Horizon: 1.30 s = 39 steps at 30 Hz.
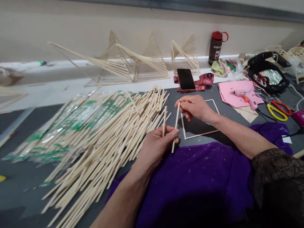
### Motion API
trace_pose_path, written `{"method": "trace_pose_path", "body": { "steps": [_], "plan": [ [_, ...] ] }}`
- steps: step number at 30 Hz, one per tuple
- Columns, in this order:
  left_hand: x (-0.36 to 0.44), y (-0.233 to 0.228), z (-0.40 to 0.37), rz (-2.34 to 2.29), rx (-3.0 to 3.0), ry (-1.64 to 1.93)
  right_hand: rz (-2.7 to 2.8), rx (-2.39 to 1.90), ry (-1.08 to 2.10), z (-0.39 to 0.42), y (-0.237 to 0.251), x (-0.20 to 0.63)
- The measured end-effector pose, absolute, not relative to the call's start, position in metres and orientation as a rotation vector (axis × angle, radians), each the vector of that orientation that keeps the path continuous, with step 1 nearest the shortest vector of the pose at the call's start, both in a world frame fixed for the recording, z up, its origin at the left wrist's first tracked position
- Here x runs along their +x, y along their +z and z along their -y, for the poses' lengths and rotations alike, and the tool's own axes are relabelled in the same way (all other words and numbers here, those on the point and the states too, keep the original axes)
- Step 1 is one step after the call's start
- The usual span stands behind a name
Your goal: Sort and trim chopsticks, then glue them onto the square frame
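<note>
Purple cloth — spread across my lap at the near table edge, flecked with pale specks; both my forearms cross above it.

Left hand — fingers closed around a short pale wooden stick, held upright, its top end poking above my thumb.

Right hand — fingertips pinching the upper end of a second pale wooden stick, which slants down to just beside my left thumb. The two sticks stand close together, nearly parallel.

Square frame of thin wooden sticks — flat on the dark grey tabletop, partly under my right wrist.

Large heap of loose pale wooden sticks — to my left, some lying in clear wrappers with green print.

Black phone — face up on a red strap, beyond the frame.

Pink glue gun — on pink paper, right of the phone.

Yellow and red scissors — near the glue gun.

Brown bottle with red cap — against the wall, beside stick-built pyramid models.
</note>
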<state>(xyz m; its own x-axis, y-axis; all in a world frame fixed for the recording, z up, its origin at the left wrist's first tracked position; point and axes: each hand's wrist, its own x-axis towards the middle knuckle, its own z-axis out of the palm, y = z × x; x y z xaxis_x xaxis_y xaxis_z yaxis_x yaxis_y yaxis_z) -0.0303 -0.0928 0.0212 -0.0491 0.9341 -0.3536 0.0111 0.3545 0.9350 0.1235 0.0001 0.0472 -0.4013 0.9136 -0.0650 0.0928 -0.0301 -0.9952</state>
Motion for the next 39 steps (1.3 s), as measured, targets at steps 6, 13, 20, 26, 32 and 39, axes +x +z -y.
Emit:
{"method": "trace_pose_path", "body": {
  "steps": [6,13,20,26,32,39],
  "plan": [
    [-0.031,0.021,0.091,-1.395,0.892,0.996,1.427,-0.981,1.746,0.000,0.051,0.125],
    [-0.032,0.025,0.091,-1.270,0.841,0.941,1.423,-0.934,1.812,-0.005,0.048,0.130],
    [-0.033,0.023,0.090,-1.239,0.837,0.917,1.480,-1.102,1.602,-0.011,0.051,0.134],
    [-0.033,0.019,0.089,-1.389,0.908,0.994,1.543,-1.162,1.256,-0.049,0.082,0.162],
    [-0.033,0.025,0.089,-1.443,0.884,0.999,1.698,-1.516,0.666,-0.109,0.100,0.240],
    [-0.035,0.023,0.087,-1.458,0.929,0.988,1.722,-2.093,0.268,-0.149,0.086,0.334]
  ]
}}
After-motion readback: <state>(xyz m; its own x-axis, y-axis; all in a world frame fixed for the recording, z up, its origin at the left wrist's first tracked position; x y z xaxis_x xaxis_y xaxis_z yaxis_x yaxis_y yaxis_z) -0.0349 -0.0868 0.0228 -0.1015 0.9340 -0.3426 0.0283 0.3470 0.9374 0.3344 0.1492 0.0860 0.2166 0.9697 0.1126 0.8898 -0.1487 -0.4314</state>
